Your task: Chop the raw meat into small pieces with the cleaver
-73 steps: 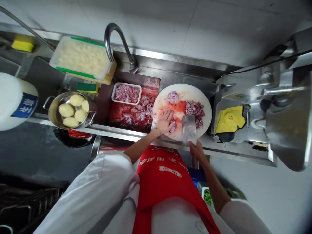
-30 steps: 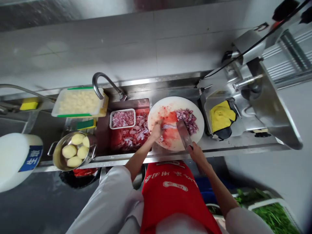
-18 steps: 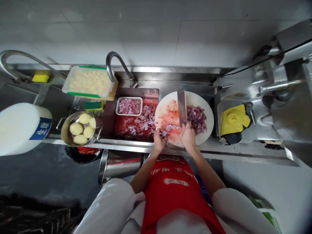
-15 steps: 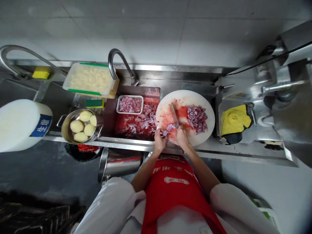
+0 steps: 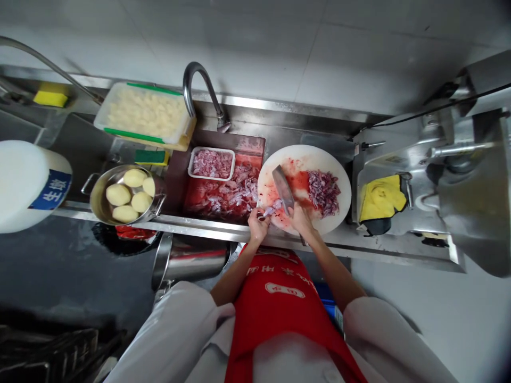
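Note:
On a round white cutting board [image 5: 291, 154] stained red lies a pile of purplish squid-like pieces [image 5: 324, 192] at the right. My right hand [image 5: 300, 219] grips a wide-bladed cleaver [image 5: 282, 186], its blade tilted over the board's middle. At the board's lower left edge, my left hand [image 5: 258, 224] is closed on a pale purplish piece [image 5: 273, 207] beside the blade. More such pieces [image 5: 239, 189] lie in reddish liquid in the sink just left of the board, where a white basket [image 5: 191, 169] holds smaller ones.
A curved faucet [image 5: 204, 80] rises behind the sink. Farther left are a green-clipped container [image 5: 143, 117], a pot [image 5: 96, 199] of peeled potatoes and a big white tub [image 5: 27, 181]. A yellow cloth [image 5: 381, 198] lies right of the board.
The cleaver's blade has turned to show more of its flat side. My left hand has shifted slightly left, away from the blade. The whole view has tilted a little.

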`<state>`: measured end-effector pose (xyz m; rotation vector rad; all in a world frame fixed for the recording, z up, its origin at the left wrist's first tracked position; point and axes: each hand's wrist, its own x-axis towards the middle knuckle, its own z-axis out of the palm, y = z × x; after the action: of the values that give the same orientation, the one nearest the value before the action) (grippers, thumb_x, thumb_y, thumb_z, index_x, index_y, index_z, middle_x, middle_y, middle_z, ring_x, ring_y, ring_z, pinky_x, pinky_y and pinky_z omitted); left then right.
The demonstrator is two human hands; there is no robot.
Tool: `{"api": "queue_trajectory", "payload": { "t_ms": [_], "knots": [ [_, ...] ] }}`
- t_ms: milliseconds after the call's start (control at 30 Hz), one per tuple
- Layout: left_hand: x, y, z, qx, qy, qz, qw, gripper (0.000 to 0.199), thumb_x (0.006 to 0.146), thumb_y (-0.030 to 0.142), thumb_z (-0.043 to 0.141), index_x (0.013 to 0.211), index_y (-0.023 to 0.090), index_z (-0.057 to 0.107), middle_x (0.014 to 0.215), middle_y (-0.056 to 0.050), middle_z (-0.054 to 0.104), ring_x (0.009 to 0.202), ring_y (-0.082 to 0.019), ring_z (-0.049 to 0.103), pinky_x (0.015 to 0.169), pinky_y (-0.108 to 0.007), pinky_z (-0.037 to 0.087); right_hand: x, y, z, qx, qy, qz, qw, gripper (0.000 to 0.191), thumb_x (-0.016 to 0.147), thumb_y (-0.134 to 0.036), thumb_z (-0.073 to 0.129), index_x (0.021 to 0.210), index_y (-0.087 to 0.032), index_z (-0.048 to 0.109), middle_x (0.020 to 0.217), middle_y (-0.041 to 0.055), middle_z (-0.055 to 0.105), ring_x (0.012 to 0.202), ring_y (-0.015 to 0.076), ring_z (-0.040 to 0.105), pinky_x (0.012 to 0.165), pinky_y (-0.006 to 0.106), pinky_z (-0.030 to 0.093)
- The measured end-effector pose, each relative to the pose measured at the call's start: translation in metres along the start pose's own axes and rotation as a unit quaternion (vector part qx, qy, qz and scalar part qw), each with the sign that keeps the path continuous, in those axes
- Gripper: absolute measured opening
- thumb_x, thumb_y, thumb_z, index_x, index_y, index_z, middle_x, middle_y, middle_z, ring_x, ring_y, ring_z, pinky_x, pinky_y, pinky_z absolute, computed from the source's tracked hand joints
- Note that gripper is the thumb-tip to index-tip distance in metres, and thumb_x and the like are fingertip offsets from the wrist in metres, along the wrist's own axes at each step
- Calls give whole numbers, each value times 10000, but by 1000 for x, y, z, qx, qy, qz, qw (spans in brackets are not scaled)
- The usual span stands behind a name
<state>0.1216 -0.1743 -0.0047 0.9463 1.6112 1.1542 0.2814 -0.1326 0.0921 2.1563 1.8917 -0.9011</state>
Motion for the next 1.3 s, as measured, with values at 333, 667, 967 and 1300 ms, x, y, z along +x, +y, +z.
{"api": "queue_trajectory", "payload": {
  "t_ms": [333,667,967,1300],
  "knots": [
    [10,-1,-6,-10,17,24,1000,119,734,230,661,813,187,584,753,32,585,638,-100,526,635,-202,447,-1,21,-6,-65,3,-7,998,285,1038,-259,429,1219,-95,577,1092,183,726,1051,262,682,818,294,438],
    [50,9,-24,35,-20,74,996,99,742,218,654,833,187,635,772,10,623,685,-133,549,689,-239,441,-72,93,1,-107,-61,-17,992,278,1052,-270,393,1208,-88,534,929,167,728,855,257,693,689,297,376],
    [74,11,-44,-54,-94,23,994,281,635,283,807,805,177,610,806,-11,646,721,-133,600,704,-250,489,-42,11,-32,-143,59,-74,985,401,1080,-347,260,1202,-96,548,904,188,730,838,269,698,676,305,398],
    [60,5,-26,11,18,23,1000,135,655,134,700,705,183,585,712,28,594,674,-113,532,727,-248,458,-68,52,10,-158,-97,-17,983,285,1074,-311,348,1234,-123,490,966,164,731,882,244,715,699,287,402]
  ]
}}
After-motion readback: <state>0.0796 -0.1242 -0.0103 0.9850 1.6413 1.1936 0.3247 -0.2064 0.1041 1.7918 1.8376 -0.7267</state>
